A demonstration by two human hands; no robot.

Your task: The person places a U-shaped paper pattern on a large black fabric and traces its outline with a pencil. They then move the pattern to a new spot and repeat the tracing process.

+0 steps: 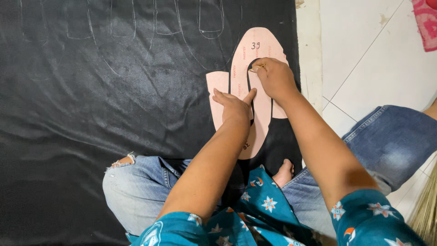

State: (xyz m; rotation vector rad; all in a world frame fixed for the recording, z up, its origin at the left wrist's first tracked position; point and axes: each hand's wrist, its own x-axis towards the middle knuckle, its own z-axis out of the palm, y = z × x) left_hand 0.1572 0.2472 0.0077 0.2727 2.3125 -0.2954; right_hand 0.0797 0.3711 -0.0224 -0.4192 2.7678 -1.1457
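Black sheet [114,105] bears one pink template [261,109]; left hand [234,107] presses flat, right hand [273,77] pinches one marker [256,69].

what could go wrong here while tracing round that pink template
1. The pink template is pinned only by the left hand near its middle, so it may shift under the marker and smear the outline.
2. The black sheet is wrinkled, which may distort the line.
3. The right hand hides the marker tip, so drift is hard to spot.
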